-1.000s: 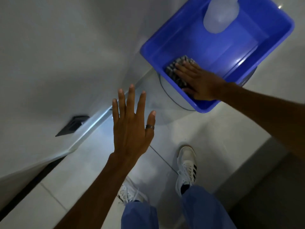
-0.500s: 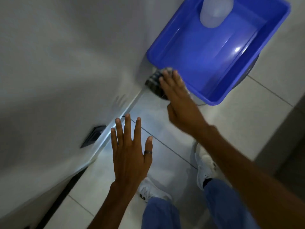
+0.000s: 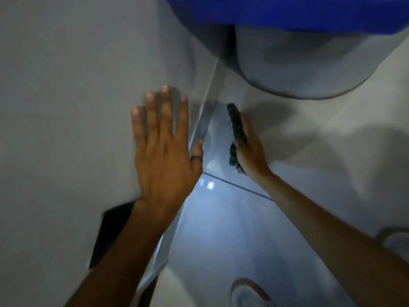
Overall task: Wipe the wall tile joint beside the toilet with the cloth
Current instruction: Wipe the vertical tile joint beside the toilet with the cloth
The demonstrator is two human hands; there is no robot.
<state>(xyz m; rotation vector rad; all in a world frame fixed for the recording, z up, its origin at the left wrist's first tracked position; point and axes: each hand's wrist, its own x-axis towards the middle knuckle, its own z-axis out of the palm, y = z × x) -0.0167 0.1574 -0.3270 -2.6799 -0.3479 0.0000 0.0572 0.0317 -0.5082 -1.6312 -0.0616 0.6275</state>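
My right hand (image 3: 251,151) holds a dark cloth (image 3: 236,129) low down, close to the floor near the joint (image 3: 207,107) where the grey wall meets the floor tiles. My left hand (image 3: 162,149) is flat against the wall with its fingers spread, a ring on the thumb, holding nothing. The white toilet base (image 3: 298,69) stands just beyond the cloth, at the top right.
A blue plastic tub (image 3: 287,9) sits on top of the toilet at the upper edge. A dark square plate (image 3: 108,231) is set low in the wall behind my left forearm. A floor tile joint (image 3: 236,185) runs across under my right wrist. White shoe tips show at the bottom.
My right hand has lifted the cloth out of the blue tub and brought it down to the floor by the wall. My left hand has gone flat onto the wall. The view has dropped lower.
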